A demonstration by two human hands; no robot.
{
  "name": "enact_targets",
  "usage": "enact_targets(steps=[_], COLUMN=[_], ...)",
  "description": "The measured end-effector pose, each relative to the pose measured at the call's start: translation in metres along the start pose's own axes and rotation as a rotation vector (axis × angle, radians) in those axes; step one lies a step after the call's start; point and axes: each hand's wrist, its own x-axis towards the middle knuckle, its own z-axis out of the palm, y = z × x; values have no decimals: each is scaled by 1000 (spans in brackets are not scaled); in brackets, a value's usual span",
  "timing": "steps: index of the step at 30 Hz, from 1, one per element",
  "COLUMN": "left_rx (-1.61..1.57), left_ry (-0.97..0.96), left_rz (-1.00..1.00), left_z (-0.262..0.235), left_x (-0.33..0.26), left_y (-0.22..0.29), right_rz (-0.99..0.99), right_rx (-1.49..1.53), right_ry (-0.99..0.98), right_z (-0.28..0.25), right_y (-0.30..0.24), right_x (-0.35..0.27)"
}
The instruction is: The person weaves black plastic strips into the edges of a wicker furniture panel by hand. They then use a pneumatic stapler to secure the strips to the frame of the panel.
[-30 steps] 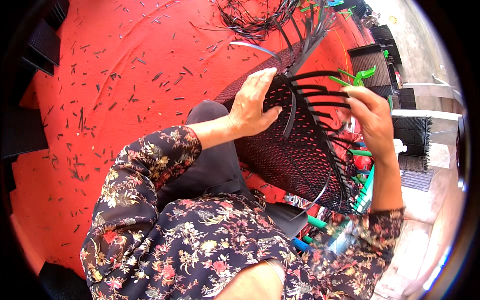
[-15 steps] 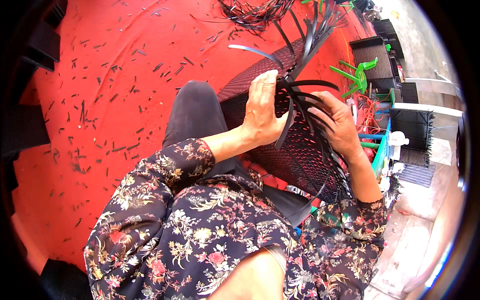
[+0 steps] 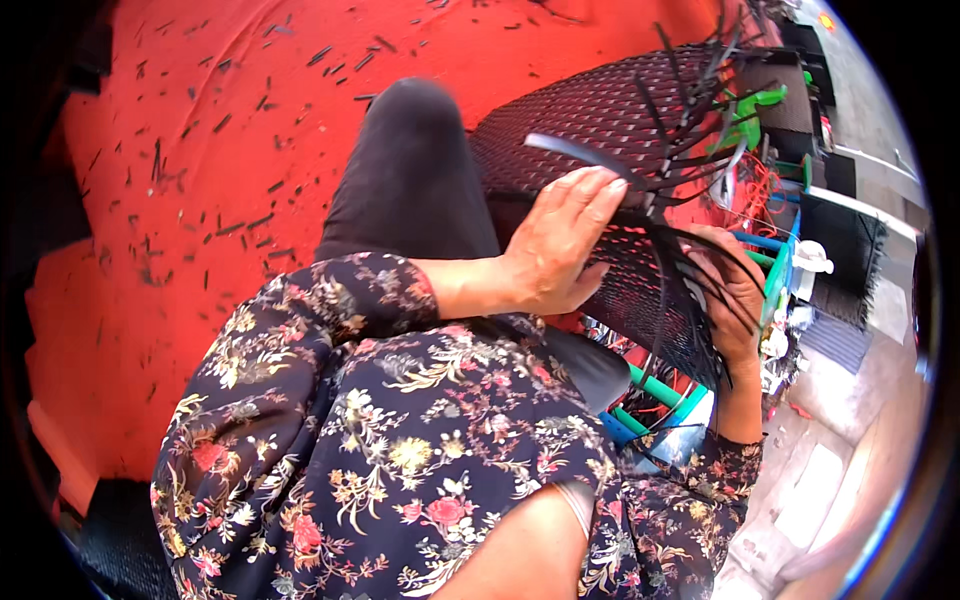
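Your left hand [image 3: 565, 245] lies against the woven black piece [image 3: 575, 120], right of your raised knee [image 3: 400, 190], thumb spread from fingers. Your right hand [image 3: 730, 295] is among its loose strips [image 3: 575, 151]; I can't tell whether it grips any. Just beyond, a green-and-blue frame [image 3: 656, 389] seems to contain red cord [image 3: 763, 192], though blurred.

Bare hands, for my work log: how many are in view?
2: the left bare hand, mid-picture, touches the dark openwork woven sheet; the right bare hand, farther right, is among its loose, narrow black strips. No others show.
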Motion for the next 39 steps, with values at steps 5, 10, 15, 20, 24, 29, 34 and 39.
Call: enact_targets(steps=[5,10,15,20,24,29,34,39], left_rx=[-84,-190,-279,-373,-412,-599,-388,-587], left_ry=[-28,-27,30,-36,-148,-88,-579,-409], left_rz=[99,136,88,185,364,485,491,573], left_z=[-6,-13,-20,-36,-52,-25,-3,5], left_x=[-8,1,9,22,58,102,122,108], left_y=[-6,-2,7,2,1,25,11,11], right_rz=[12,-55,-289,-329,-364,-164,-147,36], right_rx=[188,144,-189,24,288,521,708,600], right_ry=[108,84,87,220,106,24,27,66], right_z=[4,13,21,32,33,32,35,38], right_y=[-19,-40,-38,-26,-30,-40,-49,-80], right_x=[-7,-13,-8,-21,-18,-24,-26,-36])
